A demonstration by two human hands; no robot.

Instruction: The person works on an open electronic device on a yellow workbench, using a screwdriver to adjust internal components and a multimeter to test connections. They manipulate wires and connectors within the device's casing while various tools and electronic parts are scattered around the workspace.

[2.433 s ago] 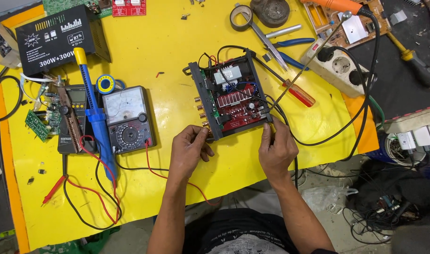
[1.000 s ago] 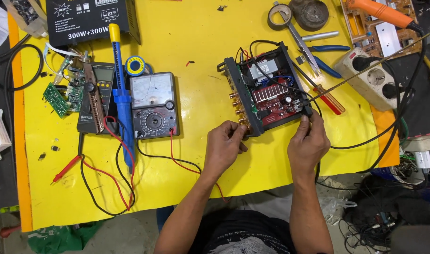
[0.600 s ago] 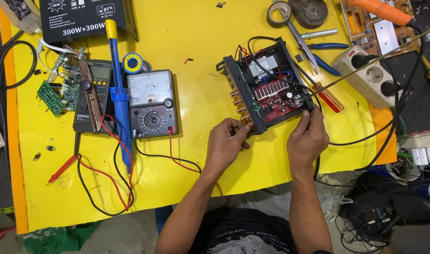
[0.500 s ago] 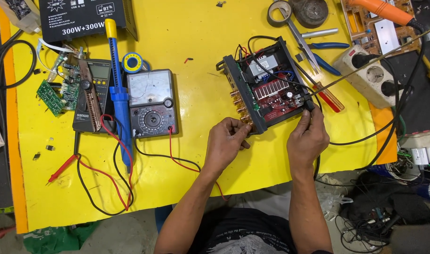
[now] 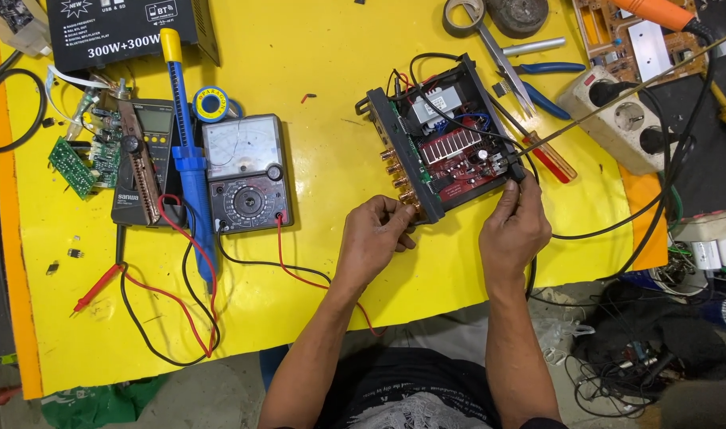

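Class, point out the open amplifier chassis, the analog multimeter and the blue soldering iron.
open amplifier chassis (image 5: 452, 151), head view, red circuit board.
analog multimeter (image 5: 245, 173), head view, its face.
blue soldering iron (image 5: 191, 163), head view, handle.

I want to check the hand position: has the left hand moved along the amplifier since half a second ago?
No. The left hand stays at the knob corner of the open amplifier, as before.

An electronics repair workshop: a yellow bench (image 5: 315, 71) holds an analogue multimeter (image 5: 245, 173) and blue soldering iron (image 5: 190, 163) on the left, an opened amplifier chassis (image 5: 446, 147) at centre, and pliers (image 5: 538, 79) and a power strip (image 5: 617, 115) far right.
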